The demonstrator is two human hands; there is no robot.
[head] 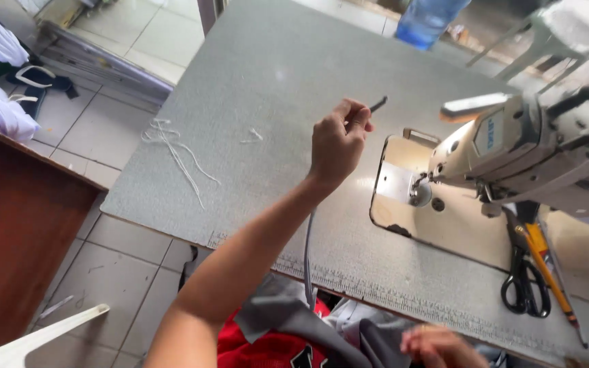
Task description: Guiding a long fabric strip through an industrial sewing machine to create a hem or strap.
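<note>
Right now I have my left hand (337, 140) raised over the grey table (260, 82), fingers pressed together and pinching the dark end of a thin grey cord (307, 252). The tip pokes out past my fingertips, pointing toward the sewing machine (526, 146). From the pinch the cord hangs behind my wrist, drops over the table's near edge and ends in the bundle of grey cloth (288, 317) on my lap, just above something red. My right hand (438, 346) is low at the bottom edge of the view, blurred, resting on that cloth — I cannot tell whether it is gripping or just lying there.

I judge this as the drawing-out stage: a cord being pulled clear of the garment, taut and lifted. Going on from here would call for a steady pinch and the other hand anchoring the cloth so it does not ride up.

Off to the right, black-handled scissors (525, 283) and a yellow pencil (547, 266) lie by the machine; loose white thread (172, 146) sits on the far left — well apart from my hands.
</note>
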